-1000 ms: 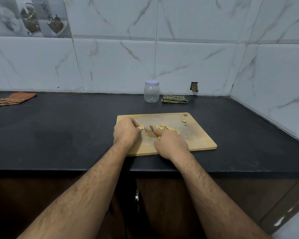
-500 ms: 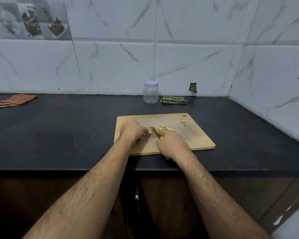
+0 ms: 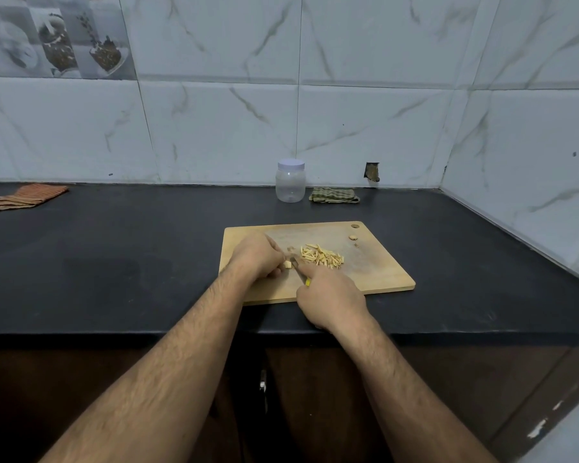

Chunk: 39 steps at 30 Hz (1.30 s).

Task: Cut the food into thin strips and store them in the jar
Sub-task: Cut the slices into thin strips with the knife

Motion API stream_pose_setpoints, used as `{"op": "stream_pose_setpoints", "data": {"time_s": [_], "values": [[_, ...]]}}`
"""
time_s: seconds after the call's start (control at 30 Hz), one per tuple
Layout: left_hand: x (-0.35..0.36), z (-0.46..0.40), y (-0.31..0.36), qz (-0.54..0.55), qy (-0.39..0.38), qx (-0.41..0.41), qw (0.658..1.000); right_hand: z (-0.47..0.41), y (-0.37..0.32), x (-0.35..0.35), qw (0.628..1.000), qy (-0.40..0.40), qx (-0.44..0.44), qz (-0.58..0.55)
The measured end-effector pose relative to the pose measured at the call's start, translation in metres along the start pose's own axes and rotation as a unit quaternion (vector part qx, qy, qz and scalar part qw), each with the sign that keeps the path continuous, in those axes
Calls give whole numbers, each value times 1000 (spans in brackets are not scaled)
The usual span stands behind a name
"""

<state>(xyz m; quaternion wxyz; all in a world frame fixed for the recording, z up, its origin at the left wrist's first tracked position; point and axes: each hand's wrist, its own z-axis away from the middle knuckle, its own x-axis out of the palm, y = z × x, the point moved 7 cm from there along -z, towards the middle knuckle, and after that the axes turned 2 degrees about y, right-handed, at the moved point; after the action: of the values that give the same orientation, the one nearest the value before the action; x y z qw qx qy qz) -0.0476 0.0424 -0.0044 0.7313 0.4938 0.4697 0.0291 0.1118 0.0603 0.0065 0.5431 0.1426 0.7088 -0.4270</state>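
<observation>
left hand (image 3: 256,257) pinches small firm food piece (image 3: 286,265), slippery stub; right hand (image 3: 330,295) grips knife (image 3: 298,267); strips (image 3: 321,256) light.

We see a black countertop (image 3: 114,262) running along white marble-patterned wall tiles (image 3: 221,128). An orange striped cloth (image 3: 27,196) lies folded at the far left, close to the wall. A green checked cloth (image 3: 334,196) sits folded against the wall further right, below a small broken hole in the tile (image 3: 371,171). A decorative picture tile (image 3: 51,35) occupies the upper left corner. Dark wooden cabinet doors (image 3: 315,396) stand beneath the counter.
</observation>
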Motion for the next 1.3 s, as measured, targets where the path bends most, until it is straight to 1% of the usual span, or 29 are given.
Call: {"op": "stream_pose_setpoints", "data": {"time_s": [0.13,0.3,0.4,0.83,1.3], "values": [[-2,-1,-3,15,-4,3,1000,4,0,1,1000,14,-10,6],[-2,-2,2,-63,-7,49,997,8,-2,5,1000,18,-7,11],[-2,-5,3,-73,4,51,996,5,-5,6,1000,11,-5,12],[-2,-7,-8,-29,10,26,999,2,-11,-1,998,24,-15,47],[-1,-5,-8,-50,20,35,998,-2,-6,1,999,7,-1,43]]}}
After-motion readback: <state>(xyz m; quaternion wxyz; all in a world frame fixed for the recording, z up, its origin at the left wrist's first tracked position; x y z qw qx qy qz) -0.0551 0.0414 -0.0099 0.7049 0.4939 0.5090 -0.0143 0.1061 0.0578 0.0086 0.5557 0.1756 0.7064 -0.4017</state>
